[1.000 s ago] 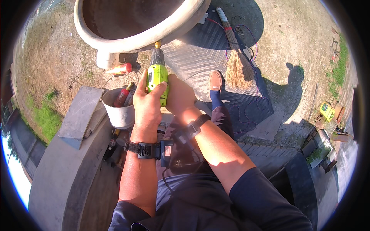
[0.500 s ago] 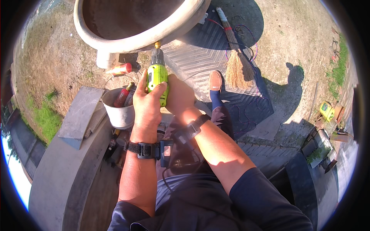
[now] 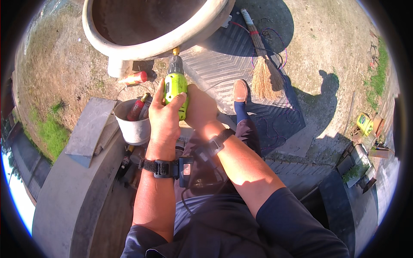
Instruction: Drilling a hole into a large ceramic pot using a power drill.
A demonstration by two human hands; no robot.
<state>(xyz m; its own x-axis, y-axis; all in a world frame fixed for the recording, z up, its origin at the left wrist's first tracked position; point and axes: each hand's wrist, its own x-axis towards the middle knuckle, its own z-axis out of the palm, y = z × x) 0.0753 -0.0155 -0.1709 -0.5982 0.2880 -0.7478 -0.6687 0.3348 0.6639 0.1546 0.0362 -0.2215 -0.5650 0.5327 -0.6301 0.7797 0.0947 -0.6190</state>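
Note:
Both my hands are closed round a lime-green power drill (image 3: 175, 86) with a black chuck. My left hand (image 3: 165, 114) wraps its left side, thumb across the back of the body. From the right, my right hand (image 3: 201, 105) grips it; the handle and trigger are hidden. A yellowish bit (image 3: 176, 50) in the chuck points away from me at the outer wall of a big pale round pot (image 3: 129, 50), just under its thick rim. Its tip meets the pot's edge in view; how deep it sits I cannot tell.
Left of my hands stands a white bucket (image 3: 133, 129) with a red bottle (image 3: 137, 107) in it. A red-orange tube (image 3: 137, 78) lies beyond. Grey slabs (image 3: 89, 129) rest on a low wall (image 3: 69, 193). At right, a straw broom (image 3: 266, 77) and cords lie on a dark ribbed mat (image 3: 284, 116).
Almost nothing differs. My hands and the drill hold the same place against the pot, with only a very slight shift.

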